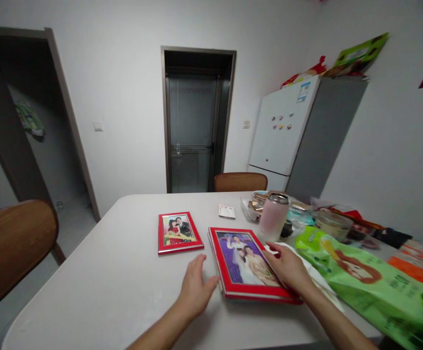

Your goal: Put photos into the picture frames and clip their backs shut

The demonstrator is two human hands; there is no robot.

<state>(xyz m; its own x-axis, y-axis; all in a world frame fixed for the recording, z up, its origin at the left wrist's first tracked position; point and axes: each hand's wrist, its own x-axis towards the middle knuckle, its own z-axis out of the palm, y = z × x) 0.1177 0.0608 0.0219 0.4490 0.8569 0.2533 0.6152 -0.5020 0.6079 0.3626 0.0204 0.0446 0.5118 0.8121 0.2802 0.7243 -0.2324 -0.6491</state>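
A larger red picture frame (225,272) with a wedding photo of two people lies in front of me on the white table. My right hand (290,268) grips its right side, fingers partly over the photo; the undersides of those fingers are hidden. Just off the frame's left edge is my left hand (195,288), open and holding nothing, its thumb close to the red border. A smaller red picture frame (180,249), also with a photo of a couple, lies flat farther to the left. Beyond the larger frame is a small white card (227,211).
A pink tumbler (274,218) stands right of the larger frame. A green packaging bag (371,287), clear containers (333,223) and other items crowd the right side of the white table (98,277). Wooden chairs (14,248) stand at the left and far edges.
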